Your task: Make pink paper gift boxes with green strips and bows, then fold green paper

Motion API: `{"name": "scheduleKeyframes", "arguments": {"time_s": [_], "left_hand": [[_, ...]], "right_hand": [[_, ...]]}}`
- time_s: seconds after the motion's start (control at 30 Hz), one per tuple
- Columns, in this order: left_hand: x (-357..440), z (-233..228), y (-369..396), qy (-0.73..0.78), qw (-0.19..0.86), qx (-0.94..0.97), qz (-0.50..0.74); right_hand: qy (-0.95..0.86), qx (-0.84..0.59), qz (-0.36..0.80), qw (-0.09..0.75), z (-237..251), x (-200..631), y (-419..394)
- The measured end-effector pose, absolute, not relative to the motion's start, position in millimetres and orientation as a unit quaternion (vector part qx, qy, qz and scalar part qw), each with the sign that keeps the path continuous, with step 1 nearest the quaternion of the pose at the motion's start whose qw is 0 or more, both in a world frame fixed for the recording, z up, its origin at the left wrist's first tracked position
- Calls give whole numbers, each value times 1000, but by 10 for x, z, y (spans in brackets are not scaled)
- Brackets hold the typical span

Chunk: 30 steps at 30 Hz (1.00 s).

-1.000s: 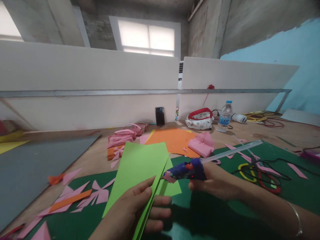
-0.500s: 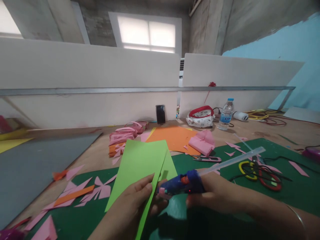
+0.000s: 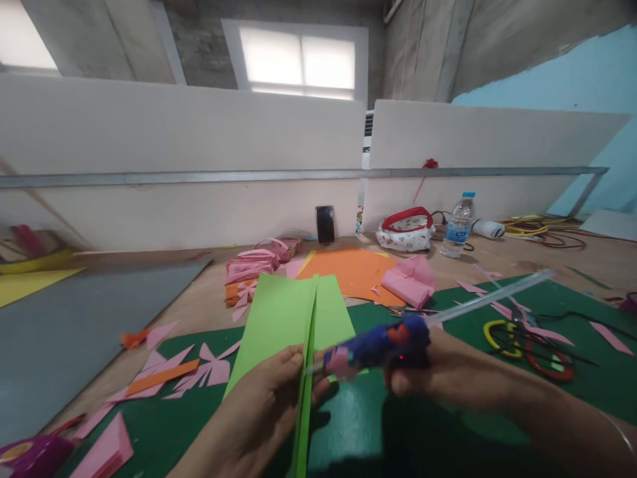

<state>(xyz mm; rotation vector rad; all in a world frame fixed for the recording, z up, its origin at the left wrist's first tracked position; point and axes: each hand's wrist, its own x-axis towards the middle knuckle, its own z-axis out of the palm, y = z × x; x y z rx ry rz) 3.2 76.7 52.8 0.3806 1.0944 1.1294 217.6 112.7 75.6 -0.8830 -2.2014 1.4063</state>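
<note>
My left hand grips a folded sheet of lime-green paper near its raised centre fold. My right hand, slightly blurred, is closed around a blue glue gun with a small red light lit. A long clear glue stick sticks out of the gun's back end. The nozzle points left and sits at the edge of the green fold; whether it touches cannot be made out. Below both hands lies a dark green cutting mat.
Pink paper cutouts lie on the mat at left. Beyond the green sheet are orange paper and a pink paper roll. Scissors and a black cord lie at right. Farther back stand a phone, pouch and water bottle.
The glue gun has shifted a little right and up, its nozzle now showing against the paper's edge. The green paper has turned so its fold stands nearly straight toward me. The view has shifted slightly.
</note>
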Motion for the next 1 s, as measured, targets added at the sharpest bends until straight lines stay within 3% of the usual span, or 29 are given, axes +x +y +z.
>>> {"name": "scheduleKeyframes", "arguments": {"time_s": [0.17, 0.4, 0.67, 1.0], "left_hand": [[11, 498, 782, 498, 716, 172, 458], [85, 361, 709, 449, 788, 228, 354], [151, 266, 755, 321, 858, 219, 337], [282, 238, 687, 321, 859, 156, 368]], "right_hand": [[-650, -421, 511, 374, 599, 2153, 1269], [-454, -373, 634, 503, 340, 1930, 1303], [-338, -345, 745, 460, 280, 1795, 1223], [-382, -322, 741, 450, 256, 1677, 1086]]}}
